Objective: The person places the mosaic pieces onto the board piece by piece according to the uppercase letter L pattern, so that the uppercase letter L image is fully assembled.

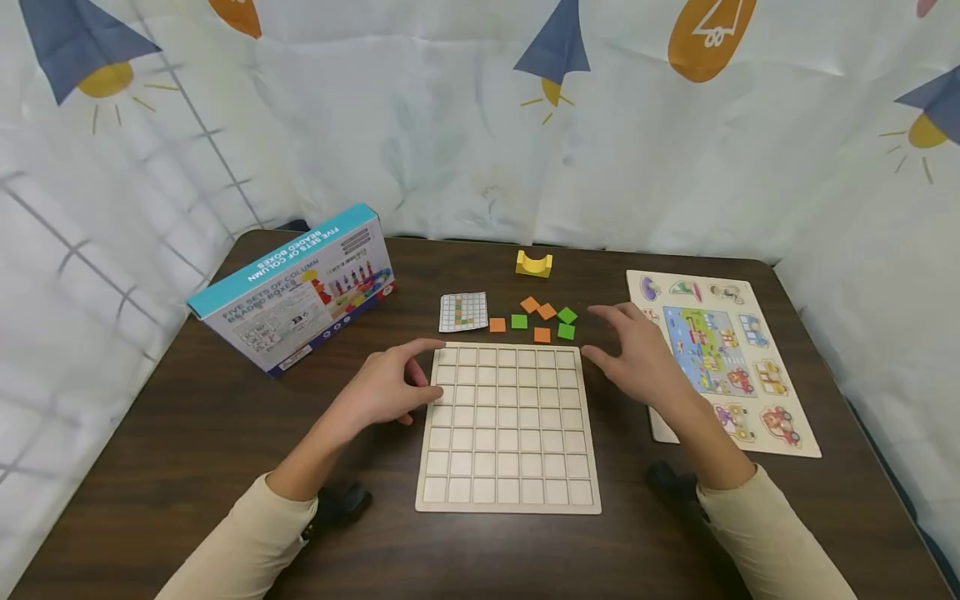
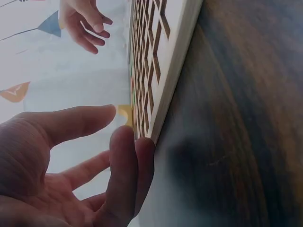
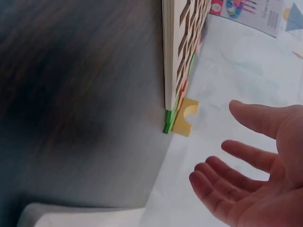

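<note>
A pale wooden grid board with rows of square recesses lies flat on the dark table. My left hand is at the board's upper left corner, thumb and fingers loosely bent with nothing between them; whether the fingertips touch the edge I cannot tell. Past the upper right corner, my right hand hovers with its fingers spread, empty in the right wrist view. Behind the board lie several small square tiles, orange ones and green ones. Left of these sits a card printed with a coloured grid pattern.
A yellow block with a curved notch stands at the back. To the left is an upright toy box. A wooden picture puzzle board lies on the right, partly under my right arm. White printed cloth hangs behind the table.
</note>
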`<state>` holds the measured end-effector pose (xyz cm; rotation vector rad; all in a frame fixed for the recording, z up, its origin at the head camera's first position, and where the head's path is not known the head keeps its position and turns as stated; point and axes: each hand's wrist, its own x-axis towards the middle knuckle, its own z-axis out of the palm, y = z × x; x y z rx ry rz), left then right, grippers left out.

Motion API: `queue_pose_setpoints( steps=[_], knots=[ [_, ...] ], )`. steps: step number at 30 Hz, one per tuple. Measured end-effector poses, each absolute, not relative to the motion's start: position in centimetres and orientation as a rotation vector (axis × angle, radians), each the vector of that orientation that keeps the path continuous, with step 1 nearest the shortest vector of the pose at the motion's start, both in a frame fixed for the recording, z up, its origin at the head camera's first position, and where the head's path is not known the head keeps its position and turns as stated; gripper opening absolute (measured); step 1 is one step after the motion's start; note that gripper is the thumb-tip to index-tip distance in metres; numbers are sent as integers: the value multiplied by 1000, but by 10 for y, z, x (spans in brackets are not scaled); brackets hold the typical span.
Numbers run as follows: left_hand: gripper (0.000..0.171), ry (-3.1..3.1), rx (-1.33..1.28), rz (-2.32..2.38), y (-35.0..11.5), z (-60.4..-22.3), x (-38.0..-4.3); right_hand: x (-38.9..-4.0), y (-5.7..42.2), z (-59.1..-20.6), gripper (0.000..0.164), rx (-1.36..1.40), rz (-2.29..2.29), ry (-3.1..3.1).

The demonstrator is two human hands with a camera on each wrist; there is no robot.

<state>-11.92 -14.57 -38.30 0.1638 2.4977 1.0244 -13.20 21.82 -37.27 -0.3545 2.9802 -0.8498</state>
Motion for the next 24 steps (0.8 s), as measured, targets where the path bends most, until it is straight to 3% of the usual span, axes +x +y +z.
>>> queue_pose_setpoints(
  steps=[24],
  knots=[
    [60,2559,-22,1086,-128,-394,-118,-174,200,-382,39,-419,-846,2876]
  ],
)
